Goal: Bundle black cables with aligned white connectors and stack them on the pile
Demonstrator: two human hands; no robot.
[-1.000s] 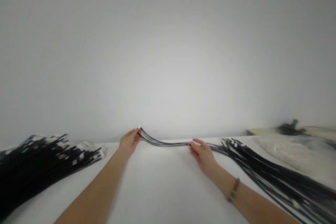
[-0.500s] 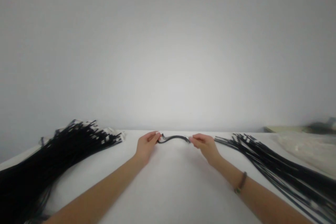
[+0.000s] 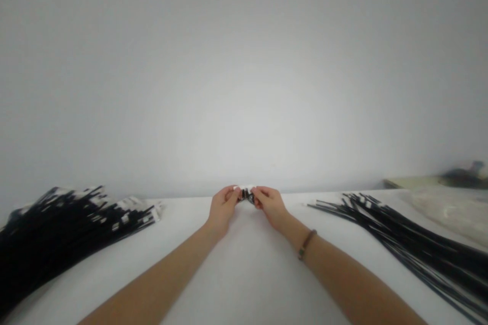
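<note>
the left hand (image 3: pixel 221 210) and right hand (image 3: pixel 271 207) are close together, fingers pinched on black cables. they work over the white counter (image 3: pixel 244 274). a thick cable pile (image 3: pixel 49 244) with pale ends lies on the left, a slimmer cable bundle (image 3: pixel 396 236) on the right. the held cables (image 3: pixel 246 195) sit bunched between the fingertips, in neither group; whether they are joined or finished cannot be told.

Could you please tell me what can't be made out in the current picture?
Head view:
- Held strands: ends hidden by the left hand and right hand.
- Left black pile: cut off by the left edge.
- Right black bundle: cut off by the right edge.
- Dark object: too blurred to identify.
</note>
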